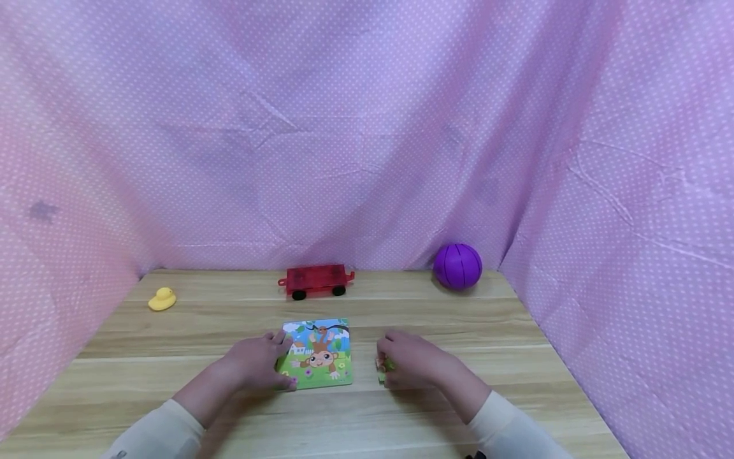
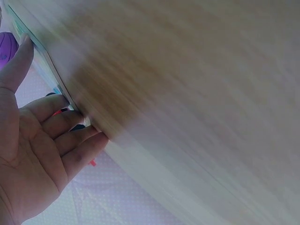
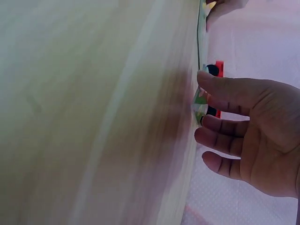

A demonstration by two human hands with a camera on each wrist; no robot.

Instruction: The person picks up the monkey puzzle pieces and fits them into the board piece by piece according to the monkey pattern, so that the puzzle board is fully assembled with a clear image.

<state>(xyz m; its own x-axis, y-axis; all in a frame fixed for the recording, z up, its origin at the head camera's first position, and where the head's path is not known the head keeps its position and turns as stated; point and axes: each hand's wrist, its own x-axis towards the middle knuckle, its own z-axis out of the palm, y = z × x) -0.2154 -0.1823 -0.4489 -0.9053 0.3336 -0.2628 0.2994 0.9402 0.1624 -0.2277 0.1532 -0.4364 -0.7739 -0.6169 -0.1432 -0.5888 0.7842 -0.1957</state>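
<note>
A flat puzzle board (image 1: 321,357) with a monkey picture lies on the wooden table in the head view. My left hand (image 1: 260,361) rests at its left side, thumb near the lower corner and fingers on the edge higher up. From the left wrist view, that hand's palm (image 2: 35,159) is bare and its fingers (image 2: 86,150) are only slightly bent. To the right of the board, my right hand (image 1: 410,360) pinches a small green and brown puzzle piece (image 1: 381,376) low over the table. In the right wrist view the piece (image 3: 200,101) shows between thumb and forefinger, partly hidden.
Behind the board stands a red toy wagon (image 1: 316,278) with black wheels. A yellow rubber duck (image 1: 163,299) sits at the back left, and a purple ball (image 1: 457,266) at the back right. Pink dotted cloth (image 1: 355,159) hangs round the table's back and sides.
</note>
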